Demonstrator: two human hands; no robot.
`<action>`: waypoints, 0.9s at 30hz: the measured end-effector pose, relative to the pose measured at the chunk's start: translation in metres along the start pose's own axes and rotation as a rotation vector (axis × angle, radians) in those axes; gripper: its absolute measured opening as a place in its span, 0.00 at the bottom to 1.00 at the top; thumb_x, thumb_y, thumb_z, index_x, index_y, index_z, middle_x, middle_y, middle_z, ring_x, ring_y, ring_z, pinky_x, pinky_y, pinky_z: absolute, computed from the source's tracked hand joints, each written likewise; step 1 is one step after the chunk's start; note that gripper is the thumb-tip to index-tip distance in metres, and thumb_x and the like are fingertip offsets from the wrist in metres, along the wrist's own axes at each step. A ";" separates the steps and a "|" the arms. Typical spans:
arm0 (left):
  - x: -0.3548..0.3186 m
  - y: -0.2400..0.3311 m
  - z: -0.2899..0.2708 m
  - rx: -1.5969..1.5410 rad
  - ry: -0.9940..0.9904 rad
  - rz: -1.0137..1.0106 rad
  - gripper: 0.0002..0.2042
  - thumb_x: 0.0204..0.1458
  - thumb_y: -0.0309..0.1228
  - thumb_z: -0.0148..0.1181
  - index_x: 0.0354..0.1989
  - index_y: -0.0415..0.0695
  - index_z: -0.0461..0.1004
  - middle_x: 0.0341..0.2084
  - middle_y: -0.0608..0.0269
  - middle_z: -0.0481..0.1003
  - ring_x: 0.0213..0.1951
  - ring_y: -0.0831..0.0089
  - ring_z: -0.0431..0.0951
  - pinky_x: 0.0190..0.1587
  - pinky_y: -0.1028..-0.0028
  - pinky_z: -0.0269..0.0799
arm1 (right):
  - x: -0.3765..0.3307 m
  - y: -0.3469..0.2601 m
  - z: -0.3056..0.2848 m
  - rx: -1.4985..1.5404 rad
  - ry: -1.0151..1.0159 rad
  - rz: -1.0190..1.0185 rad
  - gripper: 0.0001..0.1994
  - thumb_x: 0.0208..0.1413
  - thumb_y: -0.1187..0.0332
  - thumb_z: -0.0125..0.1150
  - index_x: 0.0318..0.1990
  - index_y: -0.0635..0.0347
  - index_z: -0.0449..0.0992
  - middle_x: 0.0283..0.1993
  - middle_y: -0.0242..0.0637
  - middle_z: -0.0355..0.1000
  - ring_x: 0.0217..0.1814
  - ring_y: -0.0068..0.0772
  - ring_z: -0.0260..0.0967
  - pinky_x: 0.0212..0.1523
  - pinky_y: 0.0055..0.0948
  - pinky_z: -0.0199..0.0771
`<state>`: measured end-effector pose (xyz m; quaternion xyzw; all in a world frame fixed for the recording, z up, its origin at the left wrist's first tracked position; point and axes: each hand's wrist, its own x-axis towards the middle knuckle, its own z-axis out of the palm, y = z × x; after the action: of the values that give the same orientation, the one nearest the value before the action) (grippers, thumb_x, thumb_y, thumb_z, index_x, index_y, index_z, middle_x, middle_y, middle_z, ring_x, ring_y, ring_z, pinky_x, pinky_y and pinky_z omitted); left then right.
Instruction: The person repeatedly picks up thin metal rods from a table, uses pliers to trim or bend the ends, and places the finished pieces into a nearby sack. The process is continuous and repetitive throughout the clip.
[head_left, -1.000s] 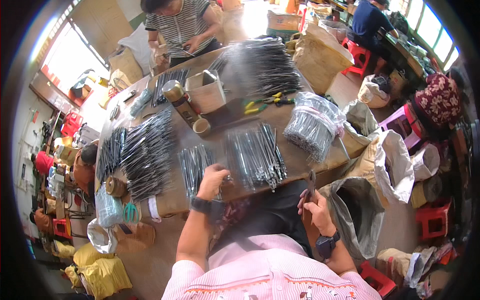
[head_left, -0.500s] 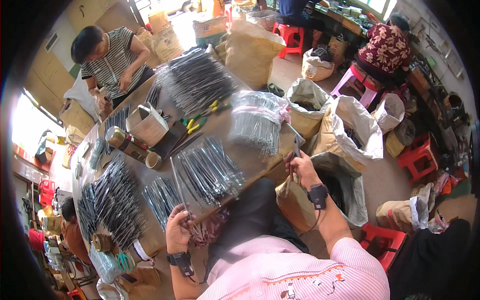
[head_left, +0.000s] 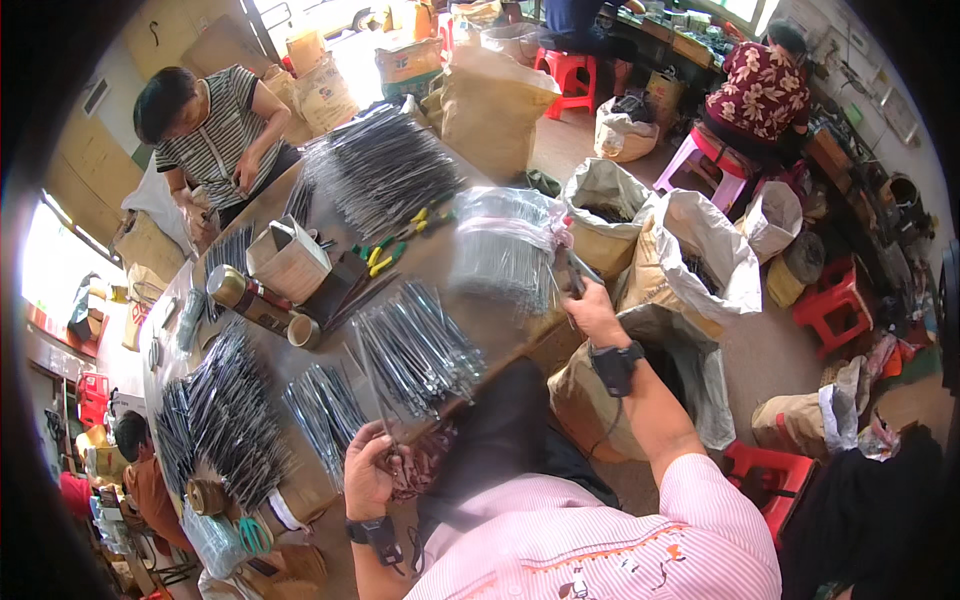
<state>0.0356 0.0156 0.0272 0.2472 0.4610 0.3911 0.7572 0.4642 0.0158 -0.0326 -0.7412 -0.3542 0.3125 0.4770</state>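
Note:
My left hand [head_left: 370,468] is closed in a pinch at the table's near edge, on a thin metal strip [head_left: 378,400] that points up and away. My right hand [head_left: 594,312] is wrapped round a dark hand tool that looks like pliers [head_left: 573,274], by the right edge of the table. Just beyond it lies a plastic-wrapped bundle of thin strips [head_left: 505,250] tied with a pink band. Between my hands rests a fanned pile of shiny metal strips [head_left: 418,345]. A smaller pile of strips [head_left: 326,408] lies beyond my left hand.
Larger strip piles [head_left: 235,410] [head_left: 380,170] cover the table's left and far parts. A white box [head_left: 288,258], a flask [head_left: 245,298] and yellow-green pliers [head_left: 385,257] stand or lie mid-table. Open sacks [head_left: 700,255] crowd the right. A person [head_left: 220,140] sits across the table.
My right hand with the pliers-like tool has moved slightly up and left, nearer the wrapped bundle. My left hand has shifted a little right and down, still pinching the metal strip.

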 end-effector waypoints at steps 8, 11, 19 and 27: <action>-0.003 -0.008 -0.009 0.001 0.001 -0.015 0.13 0.51 0.19 0.57 0.46 0.37 0.75 0.31 0.60 0.79 0.28 0.66 0.82 0.26 0.79 0.77 | -0.014 -0.015 -0.013 1.031 -0.397 0.488 0.05 0.58 0.73 0.57 0.41 0.61 0.74 0.31 0.31 0.70 0.30 0.28 0.69 0.34 0.31 0.75; -0.001 -0.016 0.007 -0.018 -0.074 -0.027 0.13 0.51 0.17 0.56 0.47 0.35 0.74 0.37 0.56 0.79 0.32 0.63 0.83 0.31 0.78 0.79 | -0.027 -0.024 -0.001 1.043 -0.367 0.427 0.05 0.58 0.72 0.58 0.40 0.63 0.73 0.30 0.34 0.72 0.30 0.30 0.71 0.35 0.32 0.76; -0.001 -0.032 0.037 0.085 -0.238 -0.152 0.11 0.51 0.18 0.59 0.42 0.37 0.71 0.36 0.58 0.74 0.39 0.60 0.81 0.45 0.69 0.79 | -0.092 -0.055 0.023 0.815 -0.378 0.228 0.07 0.55 0.73 0.62 0.39 0.62 0.72 0.30 0.38 0.73 0.30 0.33 0.74 0.33 0.34 0.78; -0.003 -0.043 0.079 0.134 -0.375 0.003 0.08 0.51 0.16 0.62 0.37 0.38 0.71 0.32 0.59 0.78 0.33 0.67 0.82 0.37 0.73 0.81 | -0.135 -0.094 0.049 0.672 -0.397 0.008 0.08 0.55 0.76 0.63 0.39 0.63 0.71 0.31 0.39 0.75 0.30 0.30 0.75 0.31 0.27 0.76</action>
<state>0.1212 -0.0123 0.0332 0.3664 0.3365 0.3075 0.8111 0.3290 -0.0436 0.0541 -0.4702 -0.3147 0.5502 0.6142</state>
